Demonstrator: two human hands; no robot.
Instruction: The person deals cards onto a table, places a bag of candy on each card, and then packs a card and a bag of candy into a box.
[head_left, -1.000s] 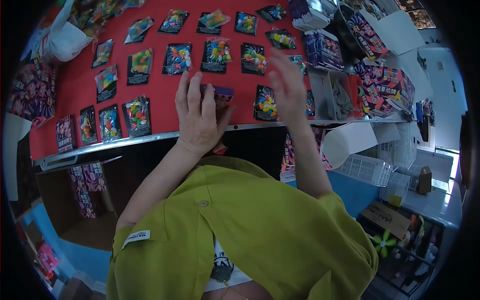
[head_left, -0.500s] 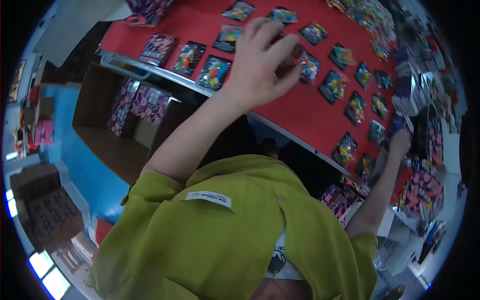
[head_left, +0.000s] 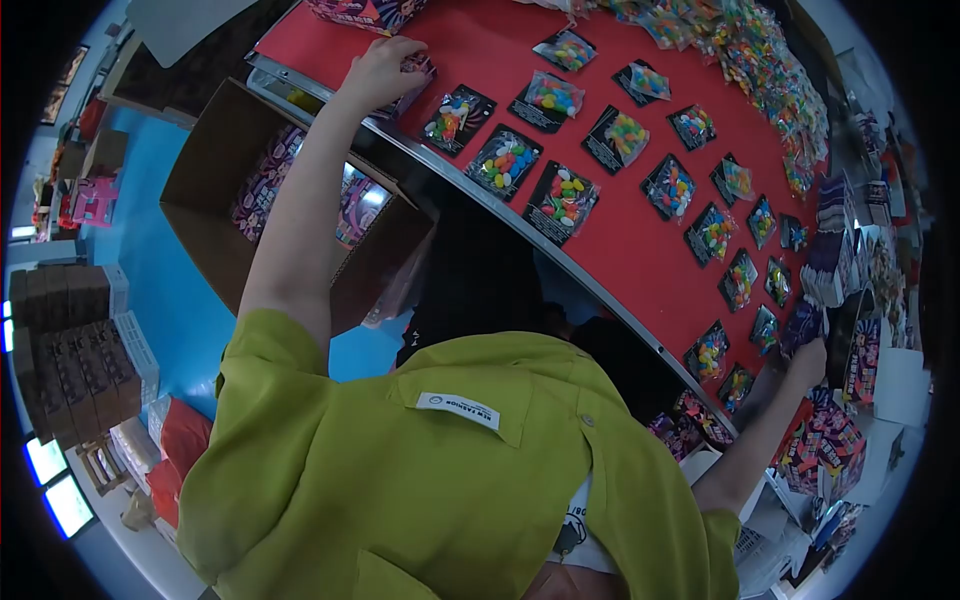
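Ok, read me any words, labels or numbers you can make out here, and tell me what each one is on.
"NEW FASHION", seen upside down: white tag on the green shirt.
Print on the white undershirt: partly hidden, unreadable.
Cards behind the candy packs on the red table: too small to read.
Pack under the left hand: blurred.
Purple cards by the right hand: blurred.
Packs in the cardboard box: unreadable.

Red bench running diagonally, metal edge along its near side. Rows of candy packets on black cards laid flat across it, set apart from one another. Loose heap of bright sweets at the far edge. Open cardboard box under the bench, printed cartons inside. Blue floor beneath. Brown crates stacked at left.
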